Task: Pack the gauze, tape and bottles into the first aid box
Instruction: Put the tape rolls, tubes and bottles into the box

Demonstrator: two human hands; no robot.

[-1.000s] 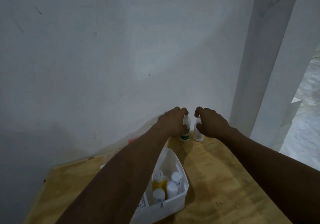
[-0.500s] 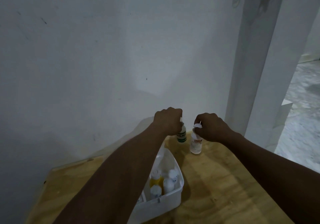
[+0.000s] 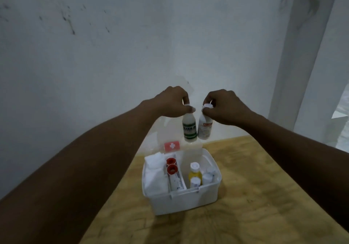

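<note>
Both bottles have come up off the table since a moment ago: the left hand (image 3: 172,103) pinches the green-label bottle (image 3: 189,129) by its cap, the right hand (image 3: 223,108) the red-label bottle (image 3: 205,129). They hang side by side above the open box (image 3: 186,200), so lowering them in looks next.

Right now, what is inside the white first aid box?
The first aid box holds white gauze at left, two red-cored tape rolls and a flat packet in the middle, and four small bottles at right. Anything beneath them is hidden.
</note>
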